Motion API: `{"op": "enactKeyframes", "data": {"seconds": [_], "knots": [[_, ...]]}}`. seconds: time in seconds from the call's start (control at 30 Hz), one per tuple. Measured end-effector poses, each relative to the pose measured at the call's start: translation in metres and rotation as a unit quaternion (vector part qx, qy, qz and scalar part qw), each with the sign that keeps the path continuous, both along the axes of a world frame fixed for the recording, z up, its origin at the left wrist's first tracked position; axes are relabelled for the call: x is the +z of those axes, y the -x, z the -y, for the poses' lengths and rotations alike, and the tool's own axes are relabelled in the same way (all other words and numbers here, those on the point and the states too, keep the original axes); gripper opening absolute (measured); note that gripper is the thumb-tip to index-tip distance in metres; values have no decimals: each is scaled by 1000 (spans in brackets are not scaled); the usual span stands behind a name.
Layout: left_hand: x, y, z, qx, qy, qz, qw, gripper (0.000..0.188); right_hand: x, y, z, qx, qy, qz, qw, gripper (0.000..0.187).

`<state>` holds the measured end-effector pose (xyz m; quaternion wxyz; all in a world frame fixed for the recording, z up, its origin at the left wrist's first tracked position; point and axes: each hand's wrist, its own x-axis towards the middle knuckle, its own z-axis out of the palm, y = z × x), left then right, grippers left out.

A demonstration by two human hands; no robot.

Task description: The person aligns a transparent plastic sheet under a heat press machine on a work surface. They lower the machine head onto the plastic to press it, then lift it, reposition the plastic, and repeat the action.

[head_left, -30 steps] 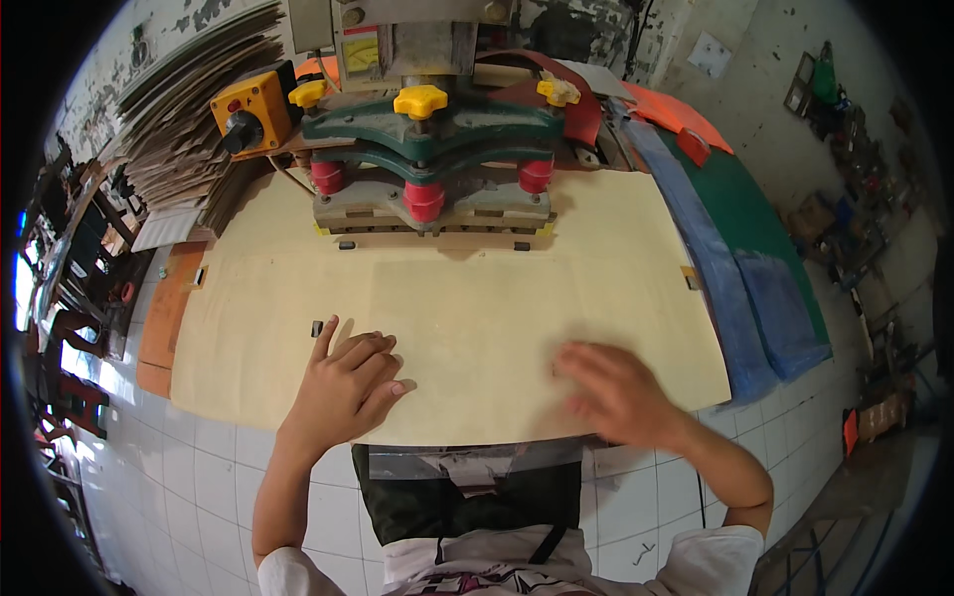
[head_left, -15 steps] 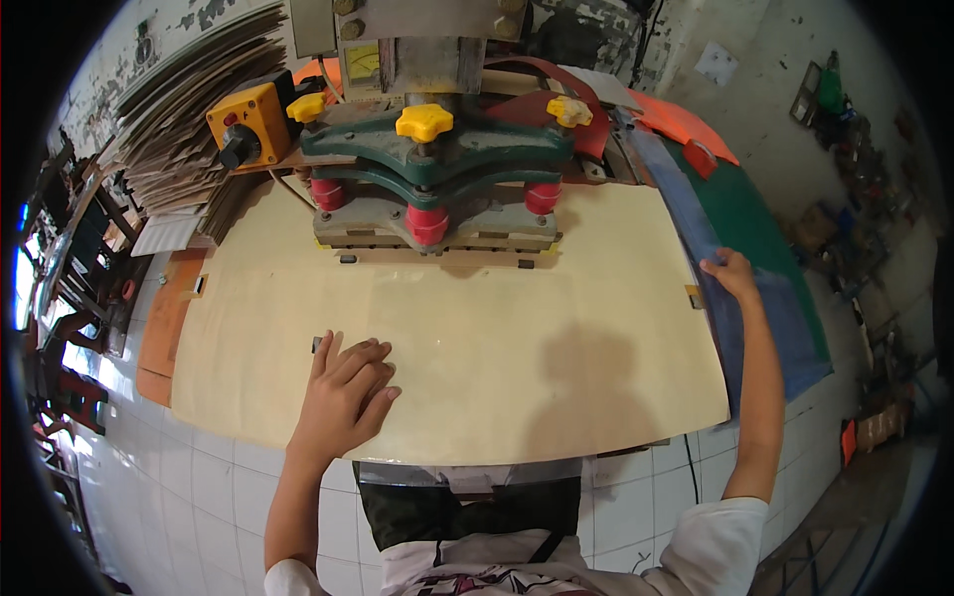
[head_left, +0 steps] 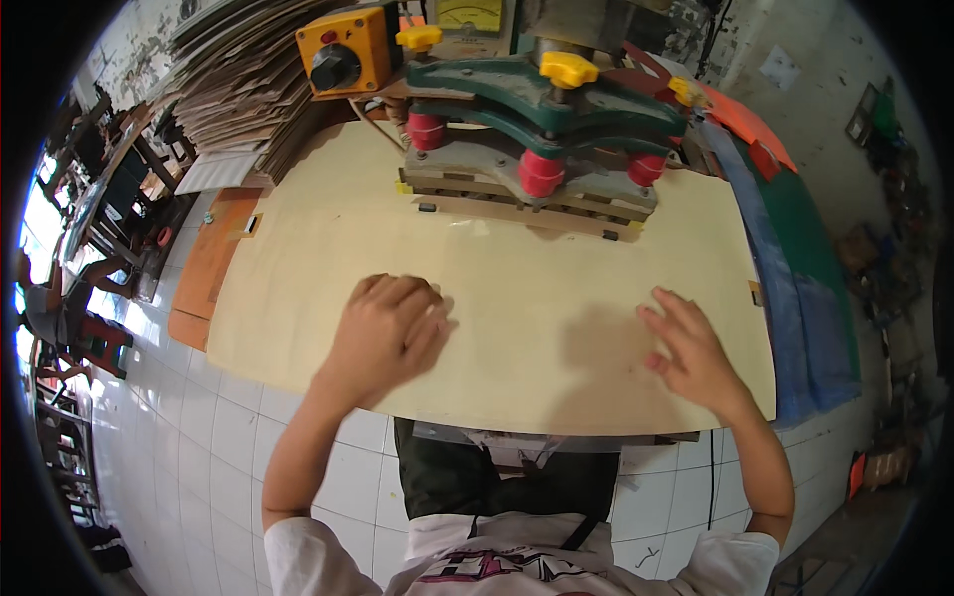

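A: Big flat sheet [head_left: 517,288]? Pale cream-yellow, plain, no pattern.

B: Heavy metal press head [head_left: 542,104]: dark green, red cylinder feet, yellow star knobs. Square control box [head_left: 343,50]: orange-yellow, black round knob.

A: Long cloth strip [head_left: 795,288] right of the sheet: blue, next to a green one. Floor tiles [head_left: 199,437]: white, grey grid lines.

B: Cardboard stack [head_left: 248,89]: brown.

Two bare hands, left hand [head_left: 386,333] and right hand [head_left: 693,353], both flat on one large pale board [head_left: 517,288] near its front edge. One green press head [head_left: 547,104] over the board's far edge, with three red cylinders [head_left: 542,172] beneath and three yellow knobs [head_left: 568,69] on top. One orange control box [head_left: 343,52] at the far left corner. One stack of cardboard sheets [head_left: 243,84] beside it.
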<state>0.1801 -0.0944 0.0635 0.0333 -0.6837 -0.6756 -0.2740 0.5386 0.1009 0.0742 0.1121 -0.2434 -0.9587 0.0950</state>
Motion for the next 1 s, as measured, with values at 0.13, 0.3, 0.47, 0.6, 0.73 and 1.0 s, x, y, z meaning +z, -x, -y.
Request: {"op": "enactKeyframes", "data": {"seconds": [0.13, 0.3, 0.47, 0.6, 0.73, 1.0], "knots": [[3, 66, -29, -45, 34, 105, 993, 16, -18, 30, 21, 45, -56, 62, 995, 63], [-4, 114, -56, -83, 80, 169, 979, 14, -14, 63, 22, 69, -75, 17, 995, 61], [-25, 118, -61, -76, 12, 200, 977, 18, -14, 84, 1, 98, -26, -84, 991, 47], [-31, 120, -61, -103, -21, 150, 983, 24, -25, 89, -11, 103, -21, -111, 988, 44], [-31, 123, -63, -129, -3, 89, 988, 29, -25, 91, -9, 134, -55, -109, 983, 46], [-29, 124, -55, -102, 40, 154, 982, 30, -27, 92, -8, 149, 6, -122, 981, 46]]}}
